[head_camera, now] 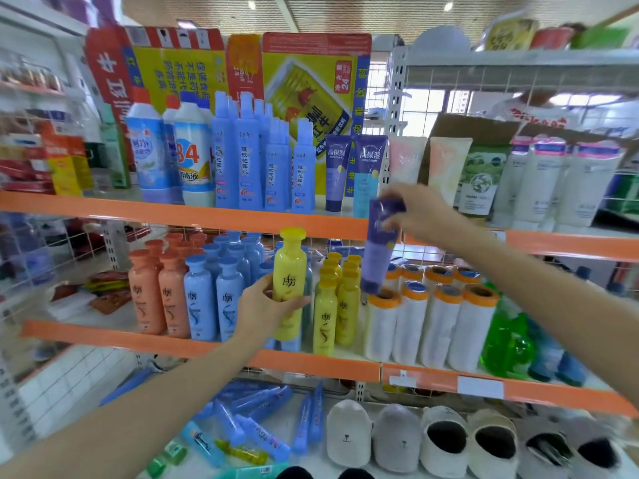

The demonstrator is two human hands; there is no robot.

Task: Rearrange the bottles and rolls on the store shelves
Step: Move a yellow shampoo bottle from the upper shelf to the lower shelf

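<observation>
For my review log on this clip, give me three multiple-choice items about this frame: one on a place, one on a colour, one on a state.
1. Where do the white rolls stand?
A. Middle shelf, right of the yellow bottles
B. Top shelf
C. Bottom shelf beside the slippers

2. What colour is the bottle in the left hand?
A. Orange
B. Yellow
C. Blue

3. What is the state of the right hand?
A. Open and empty
B. Resting flat on a shelf
C. Closed on a purple tube, held in the air

Answers: 1 A, the rolls stand upright just right of the yellow bottles. 2 B, body and cap are yellow. 3 C, the fingers wrap the tube's cap end and the tube hangs clear of the shelf.
</observation>
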